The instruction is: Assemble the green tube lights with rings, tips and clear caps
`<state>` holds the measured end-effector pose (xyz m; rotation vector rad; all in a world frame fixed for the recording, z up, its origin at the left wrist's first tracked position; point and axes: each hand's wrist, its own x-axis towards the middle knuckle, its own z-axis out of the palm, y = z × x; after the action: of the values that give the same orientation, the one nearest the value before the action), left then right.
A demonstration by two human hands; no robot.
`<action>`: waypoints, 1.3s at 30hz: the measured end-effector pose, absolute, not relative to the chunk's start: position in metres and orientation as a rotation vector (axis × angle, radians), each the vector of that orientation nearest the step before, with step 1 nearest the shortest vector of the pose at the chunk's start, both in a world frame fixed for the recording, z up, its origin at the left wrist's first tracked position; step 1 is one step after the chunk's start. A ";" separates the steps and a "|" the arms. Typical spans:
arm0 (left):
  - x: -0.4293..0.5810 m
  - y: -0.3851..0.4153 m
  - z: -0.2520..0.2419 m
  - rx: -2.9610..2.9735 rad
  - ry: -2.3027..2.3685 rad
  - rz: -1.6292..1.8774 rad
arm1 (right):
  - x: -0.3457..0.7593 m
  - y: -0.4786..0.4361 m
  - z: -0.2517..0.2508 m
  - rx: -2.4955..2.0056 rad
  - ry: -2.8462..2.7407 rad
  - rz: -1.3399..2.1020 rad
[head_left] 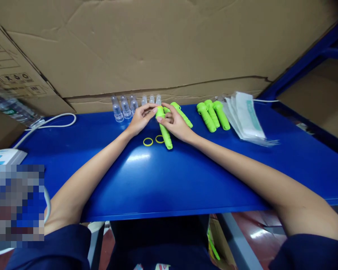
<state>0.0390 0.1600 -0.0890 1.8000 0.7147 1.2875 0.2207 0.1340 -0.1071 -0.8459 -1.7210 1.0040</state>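
Note:
Near the back middle of the table, a lime-green tapered plastic tube [164, 133] is tilted between my hands, its narrow end pointing toward me. A yellow ring [159, 107] circles its wide top end. My left hand [142, 119] is closed at that end, fingertips against the ring and rim. Wrapped round the tube's upper body, my right hand [176, 122] has its thumb on the near side. Two more yellow rings, a left one [148, 142] and a right one [159, 139], lie flat below; the tube partly covers the right one.
Clear plastic bottle-shaped pieces [125, 108] stand along the back. Several green tubes [211, 116] lie right of my hands, others [183, 114] just behind them. Plastic packets [246, 116] lie further right. A white power strip [7, 155] with a cable is at left; cardboard [146, 48] backs the blue table [163, 180].

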 end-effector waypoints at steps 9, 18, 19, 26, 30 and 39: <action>0.047 0.154 -0.096 1.811 0.736 1.299 | 0.214 0.123 -0.110 -0.754 -1.672 1.067; 0.048 0.152 -0.103 1.742 0.767 1.304 | 0.217 0.129 -0.117 -0.801 -1.649 0.945; 0.048 0.150 -0.103 1.737 0.761 1.308 | 0.216 0.128 -0.116 -0.809 -1.639 0.945; 0.047 0.144 -0.104 1.668 0.800 1.355 | 0.212 0.118 -0.110 -0.887 -1.568 1.021; 0.046 0.140 -0.103 1.618 0.838 1.396 | 0.212 0.116 -0.109 -0.839 -1.555 1.070; 0.049 0.136 -0.102 1.582 0.851 1.449 | 0.211 0.116 -0.110 -0.804 -1.503 1.071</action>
<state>0.0490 0.1359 -0.1017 1.5817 0.8512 1.4487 0.2109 0.1161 -0.1103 -0.8043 -1.5028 1.0707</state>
